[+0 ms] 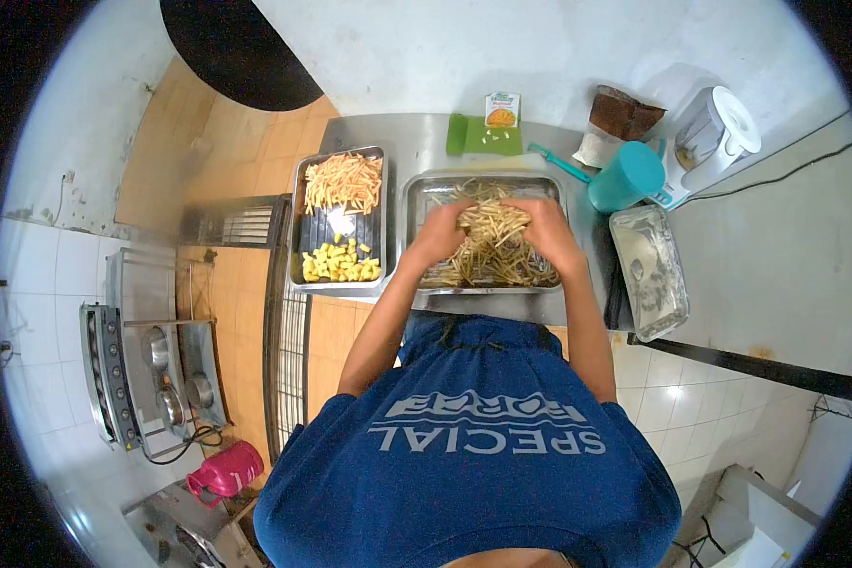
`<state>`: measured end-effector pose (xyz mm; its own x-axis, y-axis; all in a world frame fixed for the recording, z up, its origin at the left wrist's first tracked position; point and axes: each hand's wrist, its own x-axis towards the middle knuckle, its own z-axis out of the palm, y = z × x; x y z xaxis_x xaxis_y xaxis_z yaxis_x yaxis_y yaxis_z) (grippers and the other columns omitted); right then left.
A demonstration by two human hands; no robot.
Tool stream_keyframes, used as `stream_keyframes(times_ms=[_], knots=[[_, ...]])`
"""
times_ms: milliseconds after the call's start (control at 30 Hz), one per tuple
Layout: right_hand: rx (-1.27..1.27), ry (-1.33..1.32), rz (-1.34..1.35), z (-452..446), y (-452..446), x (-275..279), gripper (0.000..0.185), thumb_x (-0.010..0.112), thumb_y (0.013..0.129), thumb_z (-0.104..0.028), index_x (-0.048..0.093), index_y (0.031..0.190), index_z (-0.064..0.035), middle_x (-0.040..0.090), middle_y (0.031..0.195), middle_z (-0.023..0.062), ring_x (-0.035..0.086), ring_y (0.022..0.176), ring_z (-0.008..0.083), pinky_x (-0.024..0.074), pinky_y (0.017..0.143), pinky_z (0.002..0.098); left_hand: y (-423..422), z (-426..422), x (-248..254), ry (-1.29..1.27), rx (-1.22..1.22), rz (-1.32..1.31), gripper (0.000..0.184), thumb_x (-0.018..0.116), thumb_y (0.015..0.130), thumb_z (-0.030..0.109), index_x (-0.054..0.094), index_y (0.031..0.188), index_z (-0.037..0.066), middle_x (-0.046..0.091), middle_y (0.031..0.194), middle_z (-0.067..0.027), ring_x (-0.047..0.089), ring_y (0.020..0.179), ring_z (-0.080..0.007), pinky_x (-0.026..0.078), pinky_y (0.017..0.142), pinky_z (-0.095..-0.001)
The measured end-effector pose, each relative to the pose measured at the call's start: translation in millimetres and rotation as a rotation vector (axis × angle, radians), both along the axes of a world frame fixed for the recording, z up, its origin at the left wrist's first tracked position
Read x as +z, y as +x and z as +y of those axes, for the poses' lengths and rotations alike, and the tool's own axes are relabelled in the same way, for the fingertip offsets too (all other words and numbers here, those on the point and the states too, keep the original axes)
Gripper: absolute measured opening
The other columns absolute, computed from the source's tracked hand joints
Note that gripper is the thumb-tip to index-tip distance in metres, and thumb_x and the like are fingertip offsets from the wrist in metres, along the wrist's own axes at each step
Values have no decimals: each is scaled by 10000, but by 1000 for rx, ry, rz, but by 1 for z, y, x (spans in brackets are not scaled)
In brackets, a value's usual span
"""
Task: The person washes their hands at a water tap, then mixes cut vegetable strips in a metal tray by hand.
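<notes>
A metal tray [409, 227] on the steel counter holds a heap of thin, pale to brownish-green strips [502, 270], whose exact kind I cannot make out. My left hand [440, 234] reaches into it from the left, fingers curled round a bunch of paler strips [494, 223]. On the other side of that bunch, my right hand [546, 230] is closed on it too. The bunch sits between both hands, over the darker strips. To the left stands a second tray [339, 224], with orange-pink sticks [343, 182] at its far end and yellow chunks [341, 262] at its near end.
Behind the trays lie a green packet [494, 142] and a turquoise peeler-like tool [559, 163]. At right are a turquoise jug [627, 177], a blender [715, 137], a brown bag [625, 114] and a floury tray [651, 270]. A stove [114, 374] and pink gas cylinder [227, 470] stand lower left.
</notes>
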<state>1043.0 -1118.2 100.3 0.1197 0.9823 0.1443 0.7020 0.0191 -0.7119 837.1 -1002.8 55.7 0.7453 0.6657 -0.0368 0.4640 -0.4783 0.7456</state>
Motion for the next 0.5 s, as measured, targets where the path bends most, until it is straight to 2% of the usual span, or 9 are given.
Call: stream_keyframes(times_ms=[133, 200, 233, 300, 333, 400, 500], knots=[[-33, 25, -78, 4, 0, -1, 453, 614, 714, 98, 740, 1124, -49, 712, 1088, 229, 667, 1064, 392, 524, 947, 457, 5, 3, 12, -10, -22, -59, 563, 600, 742, -39, 612, 1304, 8, 679, 1169, -274, 653, 1146, -383, 505, 981, -426], [-107, 33, -162, 5, -3, 3, 347, 654, 747, 15, 746, 1069, -77, 724, 990, 215, 682, 968, 407, 542, 874, 485, 9, 5, 16, -62, -34, -122, 523, 618, 739, -39, 622, 1263, -23, 694, 1167, -247, 673, 1132, -333, 508, 987, -393], [-109, 31, -161, 6, -5, 9, 347, 654, 747, 15, 746, 1069, -77, 724, 990, 215, 682, 968, 407, 542, 874, 485, 10, 7, 13, -64, -35, -122, 523, 618, 739, -39, 622, 1263, -23, 694, 1167, -247, 673, 1132, -333, 508, 987, -393], [-130, -83, -203, 7, -6, 21, 250, 723, 760, -123, 735, 1008, -93, 726, 916, 207, 691, 893, 422, 551, 813, 507, 12, 7, 12, -21, -11, -203, 467, 648, 762, -8, 644, 1228, -12, 708, 1145, -217, 687, 1101, -301, 513, 968, -364], [-131, -84, -203, 8, -7, 22, 250, 723, 760, -123, 735, 1008, -93, 726, 916, 207, 691, 893, 422, 551, 813, 507, 12, 6, 17, -22, -12, -203, 467, 648, 762, -8, 644, 1228, -12, 708, 1145, -217, 687, 1101, -301, 513, 968, -364], [-160, -119, -274, 9, -7, 23, 279, 783, 734, -230, 721, 967, -89, 723, 858, 202, 694, 832, 429, 554, 774, 525, 13, 1, 29, -6, 33, -170, 418, 676, 777, 20, 665, 1194, 1, 716, 1136, -198, 694, 1076, -305, 521, 935, -356], [-134, -150, -336, 13, -3, 20, 322, 799, 720, -269, 725, 978, -91, 726, 886, 201, 697, 858, 418, 552, 789, 519, 13, 2, 38, -42, 25, -198, 355, 687, 830, 64, 673, 1181, 13, 721, 1111, -201, 703, 1045, -301, 526, 912, -368]])
